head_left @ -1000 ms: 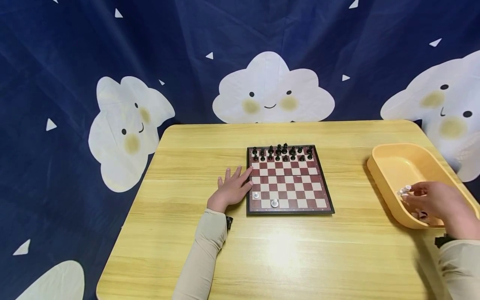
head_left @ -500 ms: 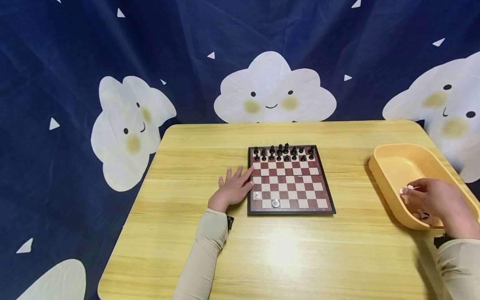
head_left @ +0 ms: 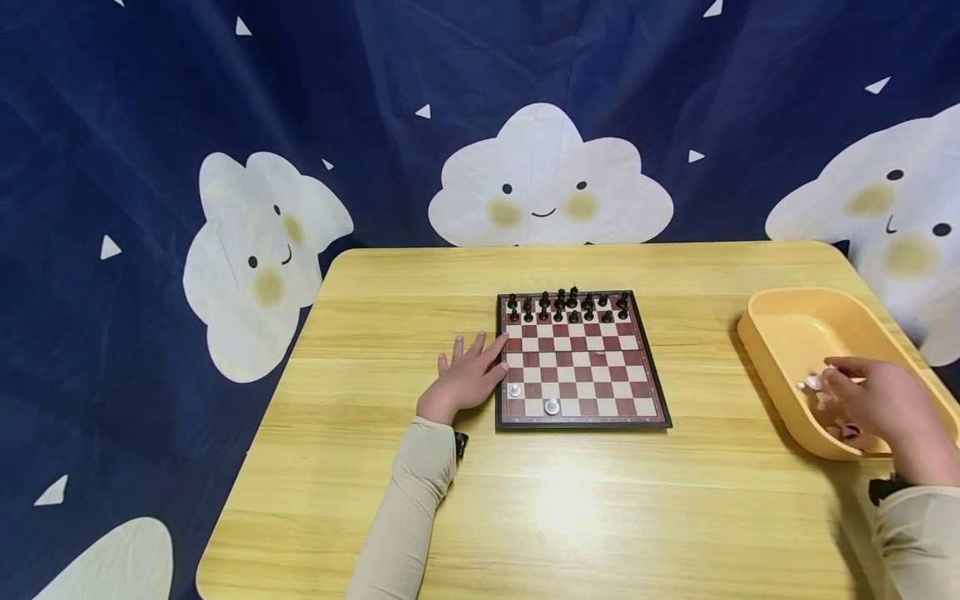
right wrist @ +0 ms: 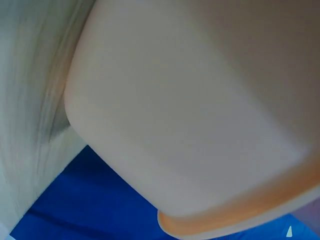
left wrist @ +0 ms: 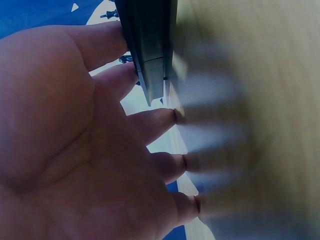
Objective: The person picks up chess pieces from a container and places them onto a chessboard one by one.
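Your right hand (head_left: 885,402) has edged slightly rightward since the earlier frame. At left, your left hand (head_left: 462,383) lies with fingers spread and extended, touching the edge of the black-rimmed, red-and-cream checkered chessboard (head_left: 583,358); steady it lightly so the two small white chess pieces (head_left: 552,407) stay standing. At right, loose white pieces (head_left: 812,382) lie inside the rounded orange plastic tub (head_left: 767,385); your right fingers bend over them, but I cannot tell if they grip any; pinch just one.

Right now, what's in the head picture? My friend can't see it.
A person's left hand touches a chessboard; the right hand is at a yellow tub holding white pieces. Black pieces line the board's far side, with two white ones nearer.
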### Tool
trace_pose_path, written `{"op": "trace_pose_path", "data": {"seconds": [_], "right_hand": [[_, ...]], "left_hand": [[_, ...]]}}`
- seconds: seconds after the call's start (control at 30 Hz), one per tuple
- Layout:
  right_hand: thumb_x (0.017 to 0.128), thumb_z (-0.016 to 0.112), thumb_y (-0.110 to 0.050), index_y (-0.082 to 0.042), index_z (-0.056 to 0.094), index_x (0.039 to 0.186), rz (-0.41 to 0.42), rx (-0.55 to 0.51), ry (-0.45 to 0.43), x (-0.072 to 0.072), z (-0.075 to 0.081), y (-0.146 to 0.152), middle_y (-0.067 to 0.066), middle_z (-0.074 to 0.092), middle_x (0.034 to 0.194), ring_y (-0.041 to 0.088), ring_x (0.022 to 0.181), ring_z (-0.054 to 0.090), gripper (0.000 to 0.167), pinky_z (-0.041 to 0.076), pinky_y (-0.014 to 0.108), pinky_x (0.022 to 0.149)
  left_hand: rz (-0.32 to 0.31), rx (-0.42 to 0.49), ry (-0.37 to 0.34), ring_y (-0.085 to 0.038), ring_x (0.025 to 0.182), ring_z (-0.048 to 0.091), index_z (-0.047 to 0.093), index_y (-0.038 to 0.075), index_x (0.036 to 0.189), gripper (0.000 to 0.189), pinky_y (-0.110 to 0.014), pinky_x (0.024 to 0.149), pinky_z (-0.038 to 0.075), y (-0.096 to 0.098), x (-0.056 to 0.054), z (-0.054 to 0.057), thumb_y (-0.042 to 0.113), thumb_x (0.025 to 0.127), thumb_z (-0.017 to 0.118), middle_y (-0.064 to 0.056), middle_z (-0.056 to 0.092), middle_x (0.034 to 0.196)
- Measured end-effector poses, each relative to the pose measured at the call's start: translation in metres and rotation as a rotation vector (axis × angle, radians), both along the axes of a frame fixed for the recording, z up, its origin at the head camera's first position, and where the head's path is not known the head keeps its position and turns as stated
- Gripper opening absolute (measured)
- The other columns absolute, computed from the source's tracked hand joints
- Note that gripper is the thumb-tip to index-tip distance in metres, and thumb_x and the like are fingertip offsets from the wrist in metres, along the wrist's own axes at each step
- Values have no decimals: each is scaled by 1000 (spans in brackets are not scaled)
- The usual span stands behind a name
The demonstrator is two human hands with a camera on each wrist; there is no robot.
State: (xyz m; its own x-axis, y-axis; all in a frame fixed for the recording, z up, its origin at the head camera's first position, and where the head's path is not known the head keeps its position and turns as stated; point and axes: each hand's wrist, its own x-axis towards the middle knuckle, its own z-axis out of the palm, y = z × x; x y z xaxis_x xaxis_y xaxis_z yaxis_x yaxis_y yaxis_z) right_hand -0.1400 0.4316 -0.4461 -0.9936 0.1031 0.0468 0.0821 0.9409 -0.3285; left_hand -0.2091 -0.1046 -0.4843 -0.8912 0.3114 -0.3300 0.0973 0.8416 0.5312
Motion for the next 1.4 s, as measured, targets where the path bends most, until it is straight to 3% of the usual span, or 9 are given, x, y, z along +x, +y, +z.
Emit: {"op": "trace_pose_path", "data": {"seconds": [0.2, 0.33, 0.4, 0.5, 0.57, 0.67, 0.83, 1.0, 1.4], "right_hand": [[99, 58, -11, 16, 60, 119, -90, -74, 64, 4, 2, -4, 41, 65, 105, 55, 91, 60, 34, 38, 59, 81], [99, 60, -15, 14, 62, 117, -156, -123, 134, 5, 6, -10, 33, 69, 92, 7, 71, 58, 34, 31, 64, 90], [100, 59, -17, 13, 63, 118, -187, -157, 176, 5, 8, -14, -1, 72, 74, -19, 67, 39, 35, 26, 69, 94], [101, 60, -18, 11, 67, 121, -248, -188, 249, 5, 13, -20, -47, 43, 67, -30, 64, 26, 36, 38, 45, 93], [101, 60, -19, 8, 68, 124, -301, -220, 284, 4, 17, -24, -56, 29, 72, -28, 63, 29, 37, 41, 21, 78], [100, 61, -23, -5, 74, 121, -400, -312, 314, 3, 24, -33, -48, 37, 72, -19, 64, 38, 31, 33, 10, 52], [97, 66, -22, -33, 76, 111, -433, -501, 442, 4, 32, -49, -39, 53, 83, -11, 71, 47, 20, 35, 4, 55], [94, 71, -16, -13, 81, 115, -313, -510, 577, 5, 38, -67, -39, 59, 85, -13, 64, 50, 24, 36, 2, 56], [86, 80, 0, 1, 80, 105, -11, -541, 627, 5, 37, -119, -19, 56, 65, -5, 57, 48, 19, 36, 6, 53]], "left_hand": [[-1, 6, 2, -42, 157, -13, 19, 34, 167, 59, -67, 120, -8, 0, 2, 4, 47, 111, 34, -9, 6, 174], [-3, 13, 7, -42, 157, -12, 20, 34, 167, 59, -67, 120, -7, 0, 3, 4, 47, 111, 34, -9, 7, 174], [-4, 12, 9, -42, 157, -12, 20, 35, 167, 59, -68, 120, -6, 0, 3, 5, 47, 111, 34, -9, 7, 174], [-4, 13, 10, -42, 157, -12, 20, 36, 167, 59, -67, 120, -6, 0, 3, 5, 48, 111, 35, -8, 7, 174], [-3, 13, 14, -42, 157, -11, 20, 35, 167, 58, -67, 120, -6, 0, 4, 5, 47, 111, 35, -9, 8, 174], [-2, 12, 16, -42, 157, -10, 21, 35, 167, 58, -67, 120, -5, 0, 4, 5, 47, 111, 35, -9, 8, 174], [-1, 10, 14, -43, 157, -11, 21, 33, 167, 59, -67, 120, -6, 0, 3, 4, 46, 111, 35, -9, 8, 174], [1, 0, 6, -42, 157, -12, 19, 35, 167, 59, -66, 121, -7, 0, 2, 2, 48, 111, 34, -8, 6, 174], [-1, 6, 8, -42, 157, -11, 20, 34, 167, 59, -66, 120, -6, 0, 2, 2, 47, 111, 34, -9, 8, 174]]}}
